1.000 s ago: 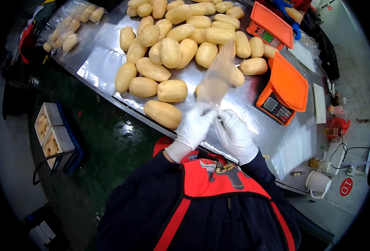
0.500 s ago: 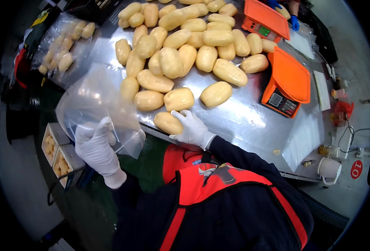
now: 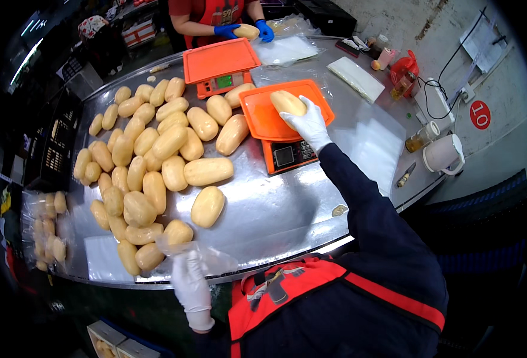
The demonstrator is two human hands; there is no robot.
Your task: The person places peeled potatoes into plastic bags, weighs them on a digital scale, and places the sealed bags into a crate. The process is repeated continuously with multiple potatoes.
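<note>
My right hand (image 3: 308, 126), in a white glove, grips a peeled potato (image 3: 286, 102) over the orange pan of the nearer scale (image 3: 257, 116). Whether the potato rests on the pan cannot be made out. At the table's front edge my left hand (image 3: 190, 289), also gloved in white, is closed on a clear plastic bag (image 3: 215, 260). That bag lies partly over the edge, beside the potato pile (image 3: 156, 179). One potato (image 3: 208, 207) lies a little apart, to the right of the pile.
Another orange scale (image 3: 221, 59) stands farther back. Across the table a co-worker's blue-gloved hands (image 3: 265, 31) hold a potato. Flat clear bags (image 3: 368, 152), a small knife (image 3: 406, 175) and a grey-white jug (image 3: 443, 153) lie to the right. Bagged potatoes (image 3: 50, 232) sit at left.
My right hand has carried a potato from the table's front edge to the nearer scale. My left hand still holds the bag, now lower and bunched. The view has swung right.
</note>
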